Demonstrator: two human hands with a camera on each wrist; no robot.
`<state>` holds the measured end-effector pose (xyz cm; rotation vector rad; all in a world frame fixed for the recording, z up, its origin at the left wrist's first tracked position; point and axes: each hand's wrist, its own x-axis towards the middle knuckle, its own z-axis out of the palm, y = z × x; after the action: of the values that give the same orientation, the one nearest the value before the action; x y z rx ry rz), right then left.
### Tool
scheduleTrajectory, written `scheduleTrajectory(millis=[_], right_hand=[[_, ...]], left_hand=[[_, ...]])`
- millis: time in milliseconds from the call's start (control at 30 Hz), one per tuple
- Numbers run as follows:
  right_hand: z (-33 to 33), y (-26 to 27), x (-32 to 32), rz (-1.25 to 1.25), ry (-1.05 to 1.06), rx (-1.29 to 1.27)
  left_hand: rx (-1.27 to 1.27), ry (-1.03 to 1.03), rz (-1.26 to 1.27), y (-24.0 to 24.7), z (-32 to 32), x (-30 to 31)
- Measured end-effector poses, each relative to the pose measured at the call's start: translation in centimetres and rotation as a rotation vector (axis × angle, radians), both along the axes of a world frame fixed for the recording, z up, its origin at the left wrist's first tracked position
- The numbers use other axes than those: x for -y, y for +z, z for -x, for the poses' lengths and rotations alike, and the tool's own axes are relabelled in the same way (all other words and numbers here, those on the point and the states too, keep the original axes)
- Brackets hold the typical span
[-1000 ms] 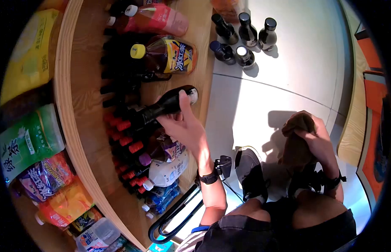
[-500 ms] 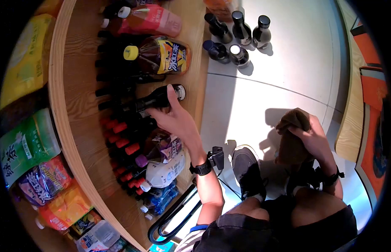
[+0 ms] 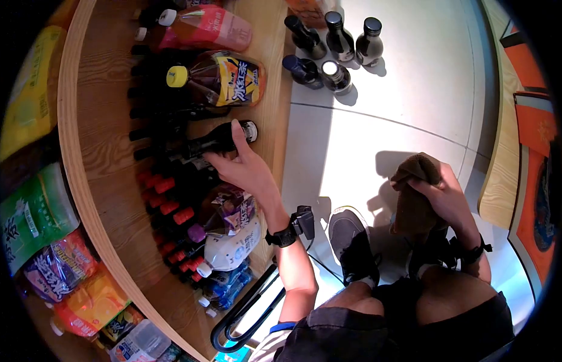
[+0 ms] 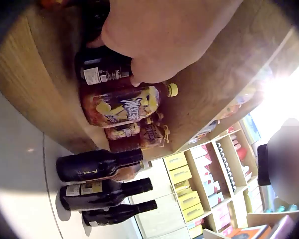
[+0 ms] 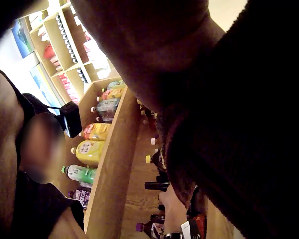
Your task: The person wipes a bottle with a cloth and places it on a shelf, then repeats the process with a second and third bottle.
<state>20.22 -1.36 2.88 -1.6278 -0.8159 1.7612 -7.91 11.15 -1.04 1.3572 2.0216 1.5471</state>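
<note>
Head view: on the left, the curved pale wooden shelf (image 3: 100, 151) is packed with drinks. A dark long-necked glass bottle (image 3: 211, 143) lies on its side there, base toward the aisle. It looks heavy, stiff, slick and breakable, so I'd hold the thick body, not the neck. The left hand (image 3: 248, 172) lies over that body, fingers (image 3: 236, 133) curled onto it. Well apart to the right, the right hand (image 3: 447, 199) holds a soft brown cloth (image 3: 414, 208), fingers clamped.

Glossy dark glass bottle (image 3: 217, 140), pale grained wood shelf (image 3: 106, 145), matt brown cloth (image 3: 414, 193), smooth tiled floor (image 3: 408, 96)
</note>
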Motion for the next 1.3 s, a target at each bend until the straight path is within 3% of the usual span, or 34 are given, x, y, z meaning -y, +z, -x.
scheduleTrajectory(millis=[267,367,433,467,533,600,667,700,733,800,933,1000,1067,1133,1200,1300], right_hand=[[-0.3,-0.2,0.2,0.001,0.062,0.086],[-0.2,-0.6,0.8,-0.104,0.037,0.127],[-0.8,-2.4,1.4,-0.136,0.188,0.124],[-0.7,-3.1,1.3,-0.132,0.185,0.133],[0.7,-3.4,0.4,-0.152,0.05,-0.084],[2.1,-2.2,-0.6,-0.07,0.067,0.057],[2.3,-2.8,-2.0,-0.063,0.33,0.155],[2.6,-5.0,-2.8,-0.041,0.439,-0.033],[2.9,-5.0,-3.5,-0.039,0.435,-0.03],[4.5,-4.5,-5.1,-0.162,0.447,-0.425],[6.2,-5.5,-5.6,-0.189,0.404,-0.427],[6.6,-5.2,-5.6,-0.167,0.339,-0.654],[6.8,-5.4,-5.8,-0.214,0.383,-0.707],[6.0,-3.5,-6.0,-0.024,0.406,-0.846],[5.8,-2.2,-6.0,0.028,0.415,-0.793],[6.5,-3.5,-5.8,-0.129,0.468,-0.737]], left_hand=[[-0.093,-0.01,-0.021,-0.3,0.2,-0.1],[0.099,-0.056,-0.058,0.2,-0.4,0.6],[0.194,-0.112,-0.026,0.7,-0.7,1.4],[0.203,-0.115,-0.023,1.0,-0.9,1.9],[0.183,-0.184,0.041,2.0,-1.4,2.7],[0.153,-0.226,0.051,2.6,-1.7,3.4],[0.234,-0.274,0.036,3.1,-2.2,4.0],[0.261,-0.28,0.066,3.8,-2.5,4.3],[0.264,-0.284,0.069,4.2,-2.5,4.6],[0.312,-0.427,0.099,5.0,-2.5,5.2],[0.329,-0.703,0.044,5.6,-1.6,7.0],[0.269,-0.856,-0.019,5.5,-1.3,7.3],[0.241,-0.933,-0.058,5.5,-1.4,7.6],[0.236,-0.989,-0.039,5.8,-1.2,7.9],[0.228,-1.033,-0.047,6.1,-1.0,7.9],[0.214,-1.095,-0.065,6.4,-0.8,7.8]])
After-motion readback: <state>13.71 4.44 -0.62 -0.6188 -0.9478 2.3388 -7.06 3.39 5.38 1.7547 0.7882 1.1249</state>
